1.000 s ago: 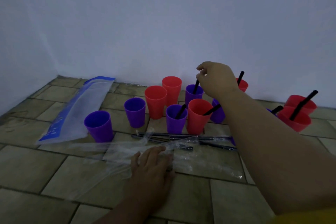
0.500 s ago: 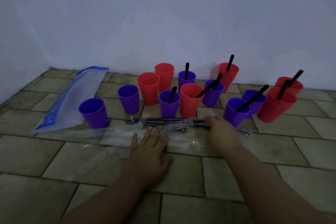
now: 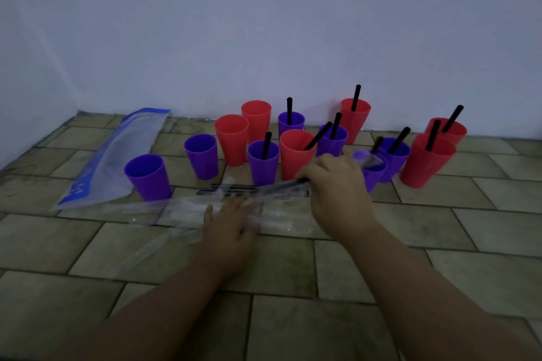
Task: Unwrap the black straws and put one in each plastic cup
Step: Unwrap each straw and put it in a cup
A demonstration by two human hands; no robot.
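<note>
Red and purple plastic cups stand in a cluster on the tiled floor near the wall. Several hold black straws, such as the red cup (image 3: 296,152) in the middle. Two purple cups (image 3: 148,176) (image 3: 201,155) and two red cups (image 3: 231,138) (image 3: 256,119) on the left hold none. Wrapped black straws (image 3: 231,189) lie in front of the cups. My right hand (image 3: 337,187) is closed on one wrapped straw (image 3: 281,184), lifting it off the floor. My left hand (image 3: 231,228) lies flat, fingers spread, on loose clear wrappers (image 3: 164,211).
A long clear bag with blue print (image 3: 117,158) lies at the left beside the cups. The white wall rises just behind the cups and meets a side wall at the far left. Bare tiles stretch toward me.
My right hand left the straw in the back purple cup, came down to the wrapped straws and picked one up. My left hand stayed on the wrappers.
</note>
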